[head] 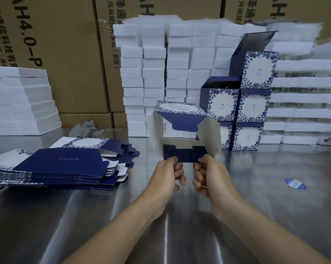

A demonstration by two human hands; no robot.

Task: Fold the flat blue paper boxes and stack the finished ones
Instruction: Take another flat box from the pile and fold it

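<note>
**Both hands on the near flap, box mouth toward the worker**

A half-formed box (179, 111) hangs in the air above the steel bench (160, 225), just beyond the two hands and roughly centred between them. Its open end faces the person, so the white inner walls show and the tube's axis runs away from the camera. The dark blue near flap (185, 154) lies across the bottom of that mouth, with its long edge running left to right.

The left hand (169, 171) pinches the flap's left corner and the right hand (208, 174) pinches its right corner. In each hand the thumb is on top and the fingers (179, 168) are curled underneath. A second blue flap hangs down from the top edge, and neither hand touches it.

This looks like the bottom-closing step. Because the flap's long edge spans both hands, I judge it needs an even push inward from both corners, or it may skew against the side walls.

The pile of flat boxes (61, 164) lies on the bench to the left, nearer the left hand. The finished stack (252, 109) stands to the right and farther back, nearer the right hand, against walls of white foam blocks (153, 63). Brown cartons (65, 54) rise behind these. Once closed, the box would travel forward and to the right, a reach that favours the right hand
</note>
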